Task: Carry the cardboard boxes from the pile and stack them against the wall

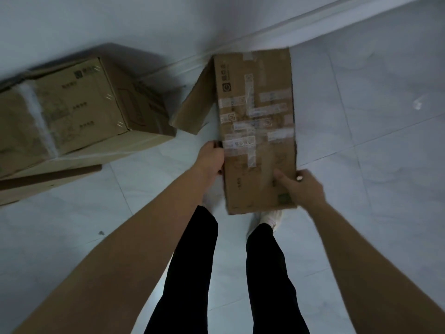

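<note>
Single head-worn wide-angle view, facing steeply down, floor [375, 145] near, wall [101, 18] ahead, seemingly motion-blurred.

The floor [385, 165] is laid with large pale, glossy tiles, thin grout lines crossing them at angles. A white skirting board [313, 20] runs diagonally across the top. A small dark scrap [101, 233] lies on a tile at left, and a whitish mark [417, 104], perhaps a scuff or a glint, shows at right. 2 black trouser legs [192, 273] stand below, with 1 white shoe [272, 218] visible.
</note>
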`<state>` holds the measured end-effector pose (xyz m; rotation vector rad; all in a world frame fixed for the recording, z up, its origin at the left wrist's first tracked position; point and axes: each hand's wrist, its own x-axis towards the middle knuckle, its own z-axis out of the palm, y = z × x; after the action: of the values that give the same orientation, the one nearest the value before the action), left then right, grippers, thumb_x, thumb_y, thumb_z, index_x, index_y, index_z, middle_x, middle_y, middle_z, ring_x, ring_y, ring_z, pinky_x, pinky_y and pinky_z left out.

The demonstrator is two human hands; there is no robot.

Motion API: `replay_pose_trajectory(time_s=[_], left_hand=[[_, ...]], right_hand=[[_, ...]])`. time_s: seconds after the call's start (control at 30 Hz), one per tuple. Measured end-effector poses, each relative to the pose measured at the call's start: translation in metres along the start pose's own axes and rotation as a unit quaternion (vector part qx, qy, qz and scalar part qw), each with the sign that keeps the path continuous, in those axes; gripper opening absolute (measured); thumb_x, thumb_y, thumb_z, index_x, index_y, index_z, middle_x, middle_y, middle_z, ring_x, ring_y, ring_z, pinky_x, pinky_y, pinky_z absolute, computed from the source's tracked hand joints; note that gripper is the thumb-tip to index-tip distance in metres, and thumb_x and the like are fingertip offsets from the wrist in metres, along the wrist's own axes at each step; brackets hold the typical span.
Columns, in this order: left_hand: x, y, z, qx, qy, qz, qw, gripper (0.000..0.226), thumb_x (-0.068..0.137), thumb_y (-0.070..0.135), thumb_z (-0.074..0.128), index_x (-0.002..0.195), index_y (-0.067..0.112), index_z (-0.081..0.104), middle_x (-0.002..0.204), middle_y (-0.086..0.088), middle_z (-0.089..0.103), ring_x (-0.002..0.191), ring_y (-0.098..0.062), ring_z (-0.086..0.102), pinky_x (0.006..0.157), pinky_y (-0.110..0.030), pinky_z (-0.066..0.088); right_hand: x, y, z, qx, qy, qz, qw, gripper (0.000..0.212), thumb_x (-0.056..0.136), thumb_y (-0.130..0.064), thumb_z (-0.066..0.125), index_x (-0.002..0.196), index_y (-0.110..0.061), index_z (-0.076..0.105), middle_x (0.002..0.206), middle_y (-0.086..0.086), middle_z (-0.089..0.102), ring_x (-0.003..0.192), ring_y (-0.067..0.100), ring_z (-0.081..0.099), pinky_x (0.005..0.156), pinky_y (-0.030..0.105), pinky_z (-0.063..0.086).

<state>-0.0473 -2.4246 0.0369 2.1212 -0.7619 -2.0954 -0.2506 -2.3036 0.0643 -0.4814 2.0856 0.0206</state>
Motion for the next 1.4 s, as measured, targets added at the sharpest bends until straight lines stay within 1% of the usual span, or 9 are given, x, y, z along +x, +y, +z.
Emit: replay_pose_trajectory(time_s=[0.2,0.37,0.57,0.73,0.87,0.97,1.07,1.13,1.4], left_hand=[[0.025,0.034,-0.032,0.132,-0.011,0.114,0.985,0.050,0.084,0.035,0.057,0.133,0.028,0.053,0.131,0.001,0.061,0.117,-0.024,0.058,0.106,-0.048,0.045],[0.013,0.085,-0.037,0.261,-0.032,0.215,0.941,0.060,0.092,0.009,0.056,0.148,0.024,0.040,0.145,0.000,0.046,0.132,-0.019,0.044,0.107,-0.032,0.037],[0.017,0.100,-0.118,0.344,0.220,0.284,0.867,0.049,0.093,0.021,0.057,0.141,0.016,0.046,0.142,-0.008,0.047,0.126,-0.026,0.048,0.104,-0.039,0.042],[0.034,0.077,-0.188,0.398,0.322,0.134,0.849,0.066,0.092,0.033,0.054,0.148,0.009,0.029,0.155,-0.023,0.025,0.143,-0.042,0.021,0.116,-0.056,0.023],[0.041,0.066,-0.206,0.381,0.302,0.135,0.864,0.076,0.095,0.055,0.046,0.153,0.011,0.025,0.162,-0.018,0.017,0.147,-0.037,0.020,0.119,-0.053,0.022],[0.039,0.063,-0.196,0.402,0.263,0.122,0.869,0.105,0.078,0.084,0.047,0.156,0.024,0.012,0.165,-0.014,-0.006,0.151,-0.037,0.001,0.120,-0.057,0.016],[0.043,0.066,-0.184,0.428,0.273,0.093,0.856,0.120,0.067,0.087,0.056,0.157,0.027,0.003,0.162,-0.019,-0.018,0.150,-0.039,-0.013,0.120,-0.060,0.005],[0.046,0.069,-0.180,0.427,0.276,0.093,0.856,0.113,0.069,0.085,0.057,0.156,0.035,0.006,0.161,-0.020,-0.022,0.148,-0.041,-0.018,0.119,-0.061,0.000],[0.047,0.060,-0.174,0.363,0.330,0.129,0.862,0.103,0.088,0.067,0.051,0.157,0.017,-0.008,0.164,-0.016,-0.014,0.150,-0.036,-0.015,0.121,-0.056,-0.003]], right_hand=[[-0.007,-0.026,0.043,0.241,-0.198,0.067,0.948,0.056,0.094,-0.052,0.063,0.139,-0.024,0.045,0.122,0.004,0.065,0.104,0.032,0.069,0.092,0.055,0.057],[-0.012,-0.067,0.078,0.399,-0.129,0.014,0.908,0.068,0.101,-0.028,0.061,0.152,-0.039,0.017,0.124,-0.010,0.053,0.116,0.033,0.063,0.068,0.055,0.062],[-0.003,-0.133,0.093,0.487,-0.144,-0.013,0.862,0.069,0.101,-0.026,0.060,0.151,-0.047,0.016,0.144,0.002,0.042,0.117,0.040,0.062,0.074,0.058,0.061],[0.003,-0.233,0.115,0.523,-0.196,-0.042,0.829,0.078,0.107,-0.019,0.048,0.155,-0.046,-0.007,0.139,0.002,0.042,0.091,0.036,0.073,0.074,0.045,0.063],[0.006,-0.280,0.127,0.483,-0.205,0.003,0.851,0.065,0.109,-0.021,0.043,0.160,-0.034,0.006,0.142,0.005,0.047,0.078,0.028,0.074,0.059,0.040,0.063],[0.018,-0.246,0.116,0.343,-0.229,0.021,0.911,0.097,0.095,-0.039,0.068,0.160,-0.035,-0.004,0.152,0.008,0.040,0.107,0.031,0.064,0.078,0.047,0.062],[0.044,-0.211,0.081,0.264,-0.029,0.020,0.964,0.143,0.063,-0.060,0.088,0.158,-0.031,-0.015,0.161,0.007,0.019,0.137,0.038,0.041,0.103,0.056,0.049],[0.069,-0.201,0.040,0.345,0.133,0.005,0.929,0.152,0.047,-0.071,0.086,0.159,-0.032,-0.009,0.164,0.011,0.010,0.140,0.040,0.037,0.106,0.058,0.046],[0.118,-0.211,-0.035,0.205,0.105,-0.126,0.965,0.089,0.076,-0.046,0.083,0.150,-0.025,0.039,0.140,0.002,0.054,0.119,0.031,0.060,0.082,0.048,0.062]])
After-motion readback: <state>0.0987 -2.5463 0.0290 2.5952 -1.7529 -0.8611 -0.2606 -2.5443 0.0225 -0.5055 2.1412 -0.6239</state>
